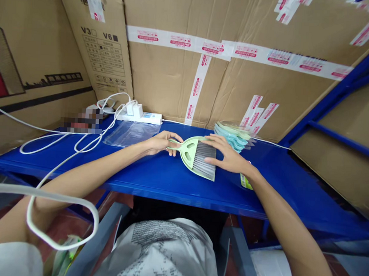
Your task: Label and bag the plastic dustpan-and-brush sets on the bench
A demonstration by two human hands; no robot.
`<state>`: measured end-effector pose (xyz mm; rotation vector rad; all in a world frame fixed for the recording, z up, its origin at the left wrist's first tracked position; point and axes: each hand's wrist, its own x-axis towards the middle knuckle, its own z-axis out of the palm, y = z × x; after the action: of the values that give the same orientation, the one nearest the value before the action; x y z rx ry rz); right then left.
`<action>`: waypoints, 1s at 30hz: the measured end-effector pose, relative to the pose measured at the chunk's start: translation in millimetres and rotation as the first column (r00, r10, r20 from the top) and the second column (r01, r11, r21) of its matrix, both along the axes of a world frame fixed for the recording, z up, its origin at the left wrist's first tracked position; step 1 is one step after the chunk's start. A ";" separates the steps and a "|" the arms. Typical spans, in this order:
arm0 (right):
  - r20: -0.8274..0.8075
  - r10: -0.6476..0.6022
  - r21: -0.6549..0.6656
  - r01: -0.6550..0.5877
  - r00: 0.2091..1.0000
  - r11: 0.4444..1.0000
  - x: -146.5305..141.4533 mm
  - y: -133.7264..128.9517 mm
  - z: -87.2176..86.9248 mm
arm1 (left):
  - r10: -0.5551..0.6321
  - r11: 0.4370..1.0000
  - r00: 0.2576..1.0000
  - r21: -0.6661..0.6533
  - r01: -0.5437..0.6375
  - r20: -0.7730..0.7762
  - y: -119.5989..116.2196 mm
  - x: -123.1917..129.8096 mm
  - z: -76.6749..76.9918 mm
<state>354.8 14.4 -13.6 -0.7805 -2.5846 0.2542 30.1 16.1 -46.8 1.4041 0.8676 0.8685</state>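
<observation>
A pale green hand brush with grey bristles lies nested in a matching dustpan (187,163), just above the blue table. My left hand (163,143) grips the handle end at the left, its fingers wrapped round it. On the other side, my right hand (225,154) rests its spread fingers over the bristles of the brush (204,156) and the dustpan's wide edge. Behind my right hand is a stack of green and blue dustpan sets (234,136) in clear wrapping. A green and yellow card (245,181) lies partly under my right wrist.
On the blue table (169,182) lies a clear plastic bag (132,134). Behind it is a white power strip (145,117) with plugs. A white cable (75,144) loops over the left side and my left arm. Taped cardboard (169,79) walls the back; a blue metal frame (325,104) slants at right.
</observation>
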 end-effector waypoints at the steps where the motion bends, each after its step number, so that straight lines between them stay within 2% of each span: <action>1: -0.067 -0.040 0.054 0.044 0.997 0.998 1.2 1.4 1.9 | 0.014 1.000 1.000 0.025 -0.014 0.005 0.7 -0.6 -0.2; 3: -0.204 -0.120 0.133 0.149 0.972 0.980 4.4 4.5 6.0 | 0.046 0.997 0.999 0.059 -0.046 0.007 2.3 -1.3 -1.4; 5: -0.316 -0.191 0.149 0.247 0.930 0.957 9.5 8.2 9.9 | 0.082 0.992 0.997 0.090 -0.083 0.015 4.4 -1.3 -3.6; 7: -0.387 -0.263 0.078 0.316 0.884 0.945 15.9 12.3 12.6 | 0.115 0.985 0.993 0.124 -0.118 0.033 6.5 -1.1 -6.4; 9: -0.397 -0.330 -0.080 0.326 0.857 0.942 21.4 16.1 12.7 | 0.136 0.979 0.989 0.148 -0.143 0.055 8.2 -0.8 -8.7; 11: -0.354 -0.355 -0.219 0.293 0.865 0.931 23.3 18.1 10.1 | 0.148 0.974 0.986 0.162 -0.160 0.078 9.0 -0.6 -9.7; 13: -0.268 -0.335 -0.248 0.271 0.903 0.930 20.3 16.9 5.9 | 0.164 0.967 0.981 0.178 -0.181 0.107 9.1 -0.4 -9.1; 16: -0.133 -0.275 -0.206 0.245 0.952 0.947 10.2 9.7 -0.1 | 0.192 0.957 0.970 0.190 -0.219 0.147 8.6 -0.6 -6.2; 20: -0.076 -0.235 -0.215 0.214 0.969 0.953 -2.1 -0.4 -5.3 | 0.207 0.956 0.967 0.180 -0.232 0.149 7.5 -0.7 -3.6; 25: -0.053 -0.280 -0.123 0.272 0.959 0.954 -11.8 -5.4 -10.8 | 0.182 0.963 0.976 0.181 -0.202 0.120 5.0 3.5 -6.3; 30: 0.052 -0.357 -0.051 0.359 0.933 0.932 -21.1 -9.3 -13.1 | 0.169 0.963 0.976 0.190 -0.192 0.135 2.3 6.6 -6.6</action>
<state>333.7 5.2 -26.7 -1.2704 -2.4215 0.2040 36.7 18.5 -53.4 1.4465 0.8449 1.1953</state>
